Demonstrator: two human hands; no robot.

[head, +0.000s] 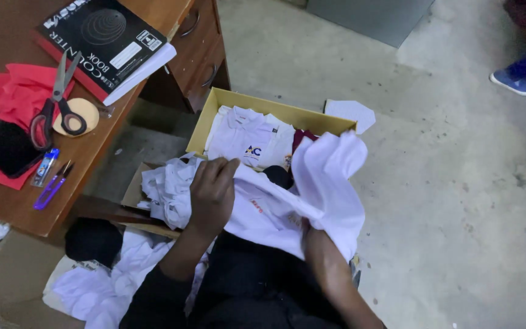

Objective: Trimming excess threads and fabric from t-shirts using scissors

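A white garment (287, 201) is shown spread over the lap, just near of an open yellow cardboard box (232, 100) that stands on the concrete floor (458, 183). The left hand (213, 192) is laid palm-down on the left part of the garment, its fingers (223, 169) stretched flat and closed on nothing. The right hand (304, 222) is buried under a raised fold of the same cloth, so the state of its fingers cannot be told. Folded white shirts (248, 137) are seen inside the box. A heap of white cloth scraps (165, 189) is seen just left of the left hand. On the wooden table (7, 195) at far left, scissors (56, 97), a black book (108, 39) and red fabric (22, 91) are laid.
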